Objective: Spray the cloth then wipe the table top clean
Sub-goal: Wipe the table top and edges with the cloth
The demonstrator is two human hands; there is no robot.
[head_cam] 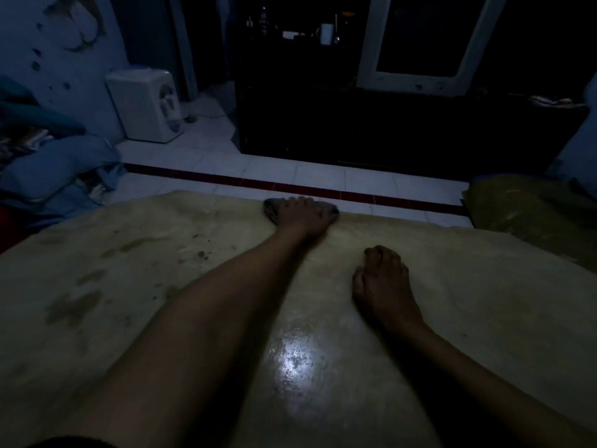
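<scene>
The room is dim. A pale yellowish table top [484,302] fills the lower view, with dark smudges on its left part and a wet shine near the middle. My left hand [302,215] is stretched to the far edge and presses flat on a dark grey cloth [270,208], which sticks out on both sides of the hand. My right hand [382,282] rests on the table nearer to me, fingers curled under, with nothing in it. No spray bottle is in view.
Beyond the table lie white floor tiles with a dark red strip [290,187]. A white dispenser [145,105] stands at the back left beside piled blue fabric [58,169]. A dark cabinet [387,130] carries an old monitor [426,40]. A yellowish bundle [523,205] sits at right.
</scene>
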